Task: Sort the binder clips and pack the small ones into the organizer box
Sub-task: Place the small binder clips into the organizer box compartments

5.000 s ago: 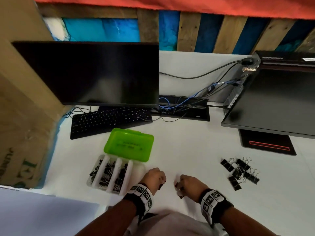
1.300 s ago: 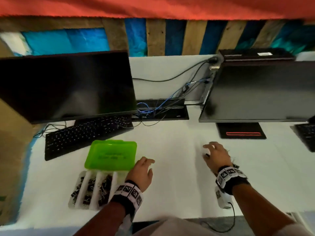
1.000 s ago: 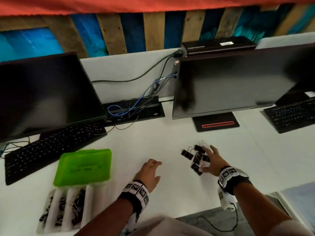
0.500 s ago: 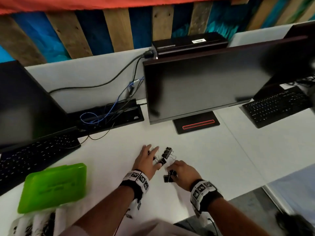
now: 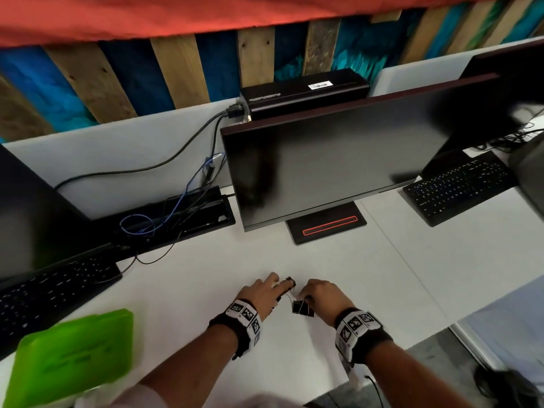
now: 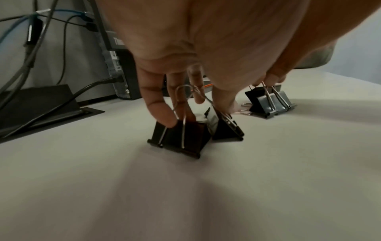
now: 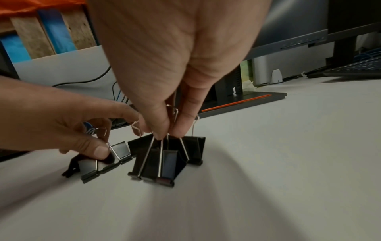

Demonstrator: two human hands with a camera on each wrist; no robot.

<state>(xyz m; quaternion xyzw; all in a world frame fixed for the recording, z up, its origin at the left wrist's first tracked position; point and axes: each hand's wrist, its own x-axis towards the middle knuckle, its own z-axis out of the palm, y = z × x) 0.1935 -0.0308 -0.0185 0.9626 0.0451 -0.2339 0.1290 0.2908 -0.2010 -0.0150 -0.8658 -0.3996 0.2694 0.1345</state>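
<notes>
Large black binder clips sit bunched on the white desk (image 5: 188, 293) under both hands. My right hand (image 5: 321, 295) pinches the wire handles of a cluster of large clips (image 7: 163, 161), whose bodies touch the desk. My left hand (image 5: 265, 294) holds the handles of two other large clips (image 6: 181, 137) beside them, fingertips pressing down. The same left-hand clips (image 7: 107, 161) show in the right wrist view. The organizer box has its green lid (image 5: 70, 360) open at the bottom left; its compartments are out of view.
A monitor (image 5: 338, 154) on a black stand base (image 5: 326, 222) stands right behind the hands. A keyboard (image 5: 50, 293) lies at the left, another keyboard (image 5: 459, 187) at the right. A cable tray (image 5: 173, 213) with wires sits at the back. The desk's front edge (image 5: 426, 340) runs near my right wrist.
Both hands left the spot beside the box and went right to the pile of large clips. They have closed in on the pile and gathered the clips by their handles.
</notes>
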